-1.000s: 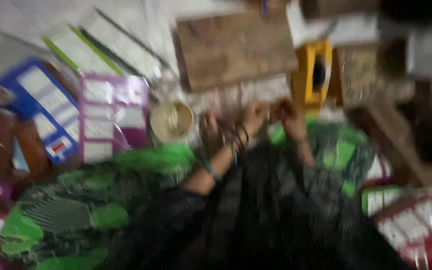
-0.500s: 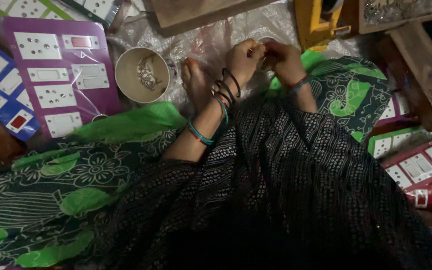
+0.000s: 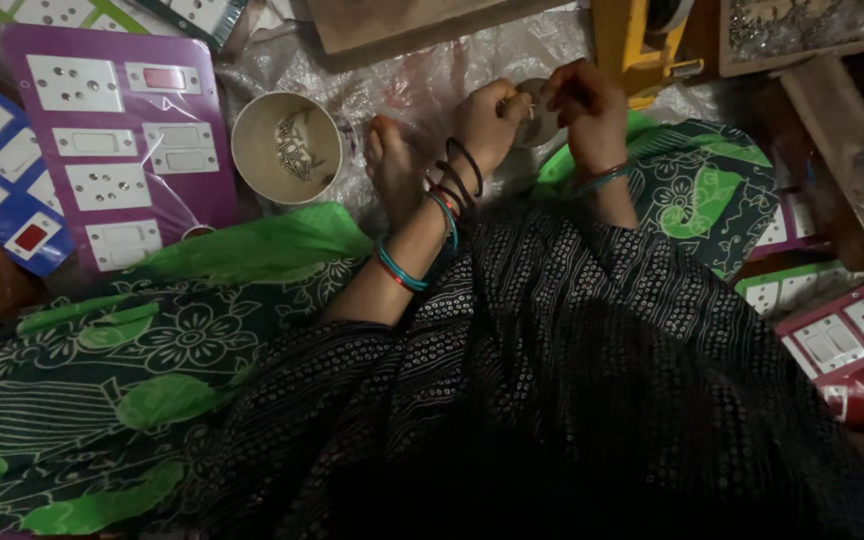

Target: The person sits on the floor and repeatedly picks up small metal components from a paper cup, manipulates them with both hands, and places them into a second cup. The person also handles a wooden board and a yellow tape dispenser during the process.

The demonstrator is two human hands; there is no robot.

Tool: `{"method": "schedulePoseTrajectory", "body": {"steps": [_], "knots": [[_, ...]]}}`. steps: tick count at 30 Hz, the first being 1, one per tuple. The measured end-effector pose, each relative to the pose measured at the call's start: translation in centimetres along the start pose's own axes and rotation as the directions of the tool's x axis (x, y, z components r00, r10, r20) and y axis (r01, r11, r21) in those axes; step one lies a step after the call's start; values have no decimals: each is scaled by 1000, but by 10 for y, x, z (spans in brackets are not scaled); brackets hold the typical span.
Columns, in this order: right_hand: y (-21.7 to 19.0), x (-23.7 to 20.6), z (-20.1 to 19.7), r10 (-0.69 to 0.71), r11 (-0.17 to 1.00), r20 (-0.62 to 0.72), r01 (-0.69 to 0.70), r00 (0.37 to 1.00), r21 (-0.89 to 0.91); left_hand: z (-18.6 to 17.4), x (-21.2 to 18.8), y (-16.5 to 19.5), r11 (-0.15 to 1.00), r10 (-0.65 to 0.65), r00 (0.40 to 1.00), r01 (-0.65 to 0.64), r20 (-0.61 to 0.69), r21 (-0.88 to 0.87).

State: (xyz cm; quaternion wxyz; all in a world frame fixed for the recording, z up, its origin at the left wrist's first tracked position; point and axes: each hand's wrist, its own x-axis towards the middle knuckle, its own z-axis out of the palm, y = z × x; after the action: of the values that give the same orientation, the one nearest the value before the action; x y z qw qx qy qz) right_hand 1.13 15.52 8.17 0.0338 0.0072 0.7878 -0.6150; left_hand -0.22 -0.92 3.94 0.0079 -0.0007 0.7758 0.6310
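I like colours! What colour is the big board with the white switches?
Purple; the switch board shows clearly in the head view.

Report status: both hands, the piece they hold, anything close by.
Left hand and right hand both pinching small round grey part. Bowl of small metal bits to the left. Nothing blocking.

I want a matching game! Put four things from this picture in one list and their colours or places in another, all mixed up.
Things:
1. round bowl
2. big switch panel
3. tray of small metal parts
4. bangles

Colours or places:
A. top right corner
B. on the left hand's wrist
C. purple, with white switches
D. cream, with small metal bits inside

Pairs: 1-D, 2-C, 3-A, 4-B
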Motion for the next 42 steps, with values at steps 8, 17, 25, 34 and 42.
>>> {"method": "schedulePoseTrajectory", "body": {"steps": [8,17,25,34,42], "knots": [[-10,-1,3,-94,995,-72,95,993,6,5,2,-8,1000,0,1000,0,0,13],[-30,-5,11,-46,999,98,46,994,0,13,2,-22,966,-123,989,137,80,-218],[-55,-11,5,133,858,11,-121,991,499,2,10,-13,712,-341,872,483,351,-509],[-2,-7,14,5,982,231,39,973,-185,31,6,-46,966,-151,967,189,207,-174],[30,14,15,-30,995,248,52,968,-85,35,21,-39,860,-253,947,314,200,-403]]}}
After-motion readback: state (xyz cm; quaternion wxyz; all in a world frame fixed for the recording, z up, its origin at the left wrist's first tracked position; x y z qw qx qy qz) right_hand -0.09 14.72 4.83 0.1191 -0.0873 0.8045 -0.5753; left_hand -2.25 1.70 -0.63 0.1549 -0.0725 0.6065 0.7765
